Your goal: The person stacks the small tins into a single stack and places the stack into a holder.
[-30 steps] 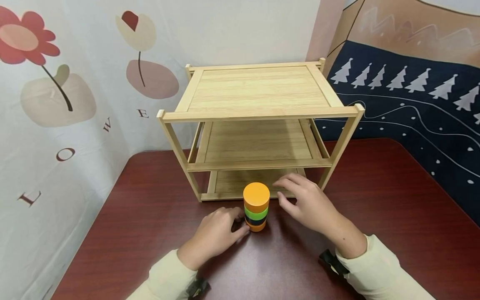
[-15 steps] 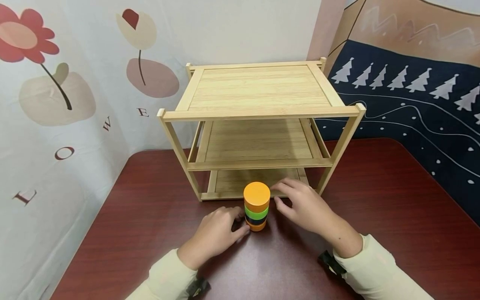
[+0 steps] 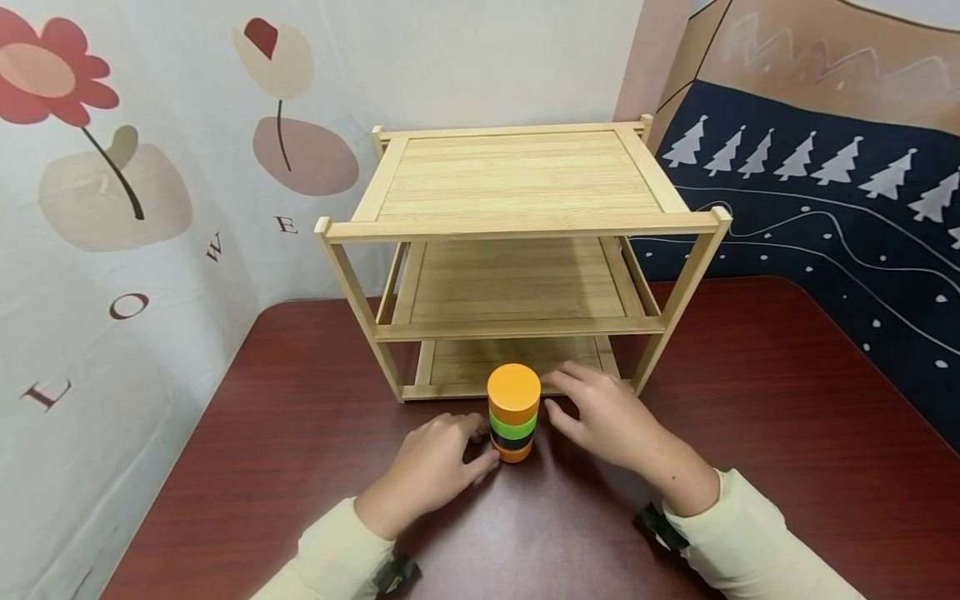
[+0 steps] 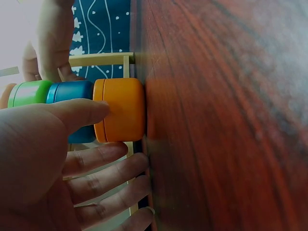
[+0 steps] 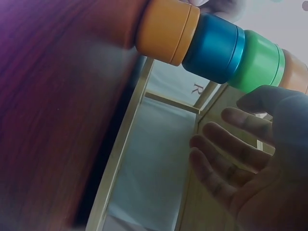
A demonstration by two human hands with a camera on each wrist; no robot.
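Note:
Several small lidded tins stand stacked upright on the table: an orange tin (image 4: pixel 125 113) at the bottom, a dark blue tin (image 5: pixel 211 48) above it, then a green tin (image 5: pixel 257 60), with another orange tin (image 3: pixel 513 392) on top. My left hand (image 3: pixel 431 465) holds the lowest tin low down, its thumb across the near side and fingers on the other side. To the right of the stack, my right hand (image 3: pixel 603 417) has its fingers loosely bent and spread, the thumb tip close to the green tin, holding nothing.
Directly behind the stack stands a three-tier wooden shelf (image 3: pixel 525 225) on the dark red table (image 3: pixel 300 450). A printed cloth (image 3: pixel 450 58) hangs behind it, and a dark tree-patterned one (image 3: pixel 795 192) at the right.
My right hand has come left and slightly nearer, closer to the stack of tins. The left hand and the tins have stayed in place.

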